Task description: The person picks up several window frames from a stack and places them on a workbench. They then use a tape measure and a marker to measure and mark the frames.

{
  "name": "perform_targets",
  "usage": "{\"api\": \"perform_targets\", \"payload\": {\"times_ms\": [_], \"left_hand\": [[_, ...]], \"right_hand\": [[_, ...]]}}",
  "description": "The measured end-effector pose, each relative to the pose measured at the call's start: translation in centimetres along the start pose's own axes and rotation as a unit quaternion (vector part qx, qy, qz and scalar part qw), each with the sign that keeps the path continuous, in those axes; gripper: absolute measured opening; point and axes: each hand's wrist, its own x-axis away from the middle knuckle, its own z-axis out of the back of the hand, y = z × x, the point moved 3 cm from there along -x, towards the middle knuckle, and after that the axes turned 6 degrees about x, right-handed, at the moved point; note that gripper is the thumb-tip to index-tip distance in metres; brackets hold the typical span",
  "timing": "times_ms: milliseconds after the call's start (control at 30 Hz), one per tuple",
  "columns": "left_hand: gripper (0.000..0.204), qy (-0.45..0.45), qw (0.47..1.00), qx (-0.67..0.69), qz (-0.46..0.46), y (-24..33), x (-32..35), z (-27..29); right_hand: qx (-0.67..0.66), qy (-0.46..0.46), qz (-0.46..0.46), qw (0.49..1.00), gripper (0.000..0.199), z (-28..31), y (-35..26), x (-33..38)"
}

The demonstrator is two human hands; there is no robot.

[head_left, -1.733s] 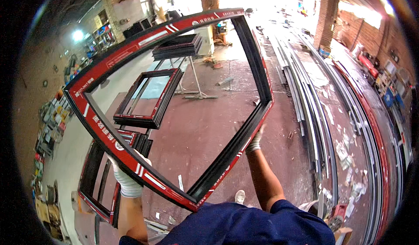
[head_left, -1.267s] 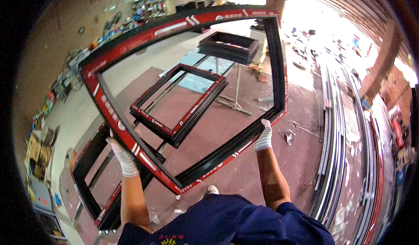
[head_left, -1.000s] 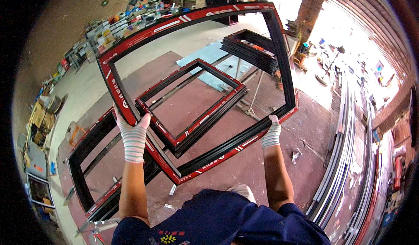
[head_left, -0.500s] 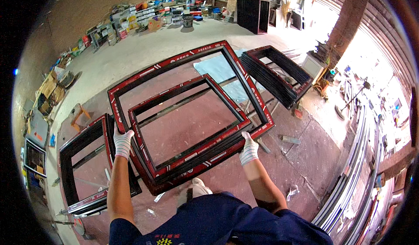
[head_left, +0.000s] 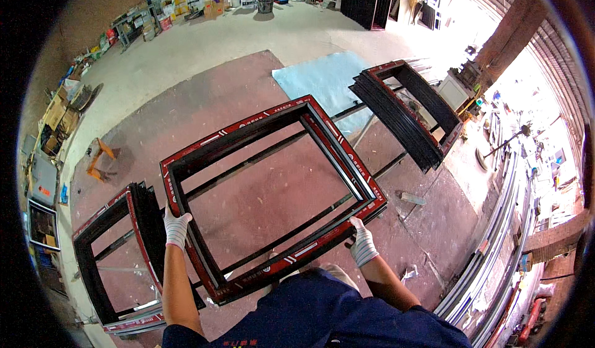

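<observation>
Before me is a large rectangular window frame (head_left: 279, 260), black with red protective film on its faces. It lies over other dark frames of about the same outline, whose edges show just inside and under it. My left hand (head_left: 176, 229), in a white striped glove, is closed around its left side near the front corner. At the near right corner my right hand (head_left: 363, 244), gloved alike, grips the front edge with the thumb on top; its fingers are partly hidden. I cannot tell whether the held frame fully rests on those below.
Another stack of frames (head_left: 133, 224) stands close on the left, and a further stack (head_left: 406, 115) at the far right. Dark support bars (head_left: 390, 164) run between them. A blue sheet (head_left: 319, 78) lies on the floor beyond. Long metal profiles (head_left: 489, 249) lie along the right; an orange stand (head_left: 99, 159) is left.
The big frame has come down and toward me, now lining up with the smaller-looking frames below. Both hands have moved down with it, keeping their grip. The view has tilted downward.
</observation>
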Motion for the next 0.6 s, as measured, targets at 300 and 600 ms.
{"api": "perform_targets", "payload": {"times_ms": [300, 600], "left_hand": [[0.072, 0.031, 0.990, -0.097, -0.102, 1.9, 5.5, -0.3], [0.035, 0.334, 0.903, -0.195, -0.185, -3.1, 35.3, 3.8]], "right_hand": [[0.085, -0.255, 0.044, 0.962, 0.042, 5.1, -0.4, -2.1], [0.354, -0.548, 0.006, 0.758, 0.039, 13.7, 5.1, -16.3]]}}
